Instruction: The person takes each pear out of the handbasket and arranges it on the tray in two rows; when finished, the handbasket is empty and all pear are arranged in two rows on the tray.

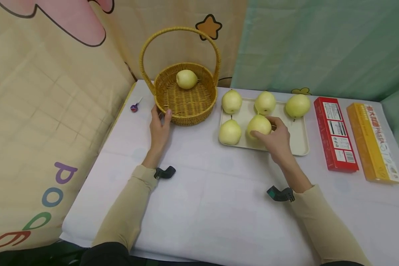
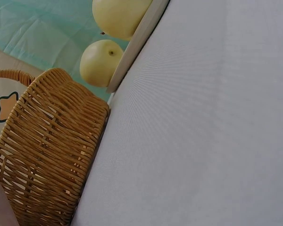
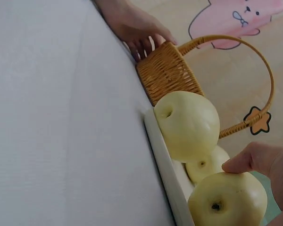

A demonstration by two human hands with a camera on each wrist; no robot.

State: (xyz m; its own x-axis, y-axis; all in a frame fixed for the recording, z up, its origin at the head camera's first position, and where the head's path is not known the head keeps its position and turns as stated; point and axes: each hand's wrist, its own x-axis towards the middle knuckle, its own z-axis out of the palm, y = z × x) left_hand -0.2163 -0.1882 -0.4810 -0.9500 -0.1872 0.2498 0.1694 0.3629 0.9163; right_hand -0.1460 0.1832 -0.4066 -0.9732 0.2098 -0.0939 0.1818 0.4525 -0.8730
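My left hand (image 1: 159, 129) holds the near left side of a wicker basket (image 1: 189, 120), its thumb at the rim and its fingers along the outer wall. One pale yellow-green pear (image 1: 186, 79) lies inside the basket. My right hand (image 1: 276, 138) grips a pear (image 1: 258, 126) at the front middle of a cream tray (image 1: 299, 138), thumb on the near side and fingers behind. In the right wrist view the thumb presses on top of that pear (image 3: 228, 200); whether it touches the tray is unclear. Several other pears, such as the front left pear (image 1: 230, 132), sit on the tray.
Right of the tray lie a red box (image 1: 336, 135) and a yellow pasta box (image 1: 372, 144). A wrapped lollipop (image 1: 134, 108) lies left of the basket. The basket's tall handle (image 1: 179, 28) arches above it. Printed curtains (image 1: 319, 44) hang behind the white-covered table (image 1: 212, 207).
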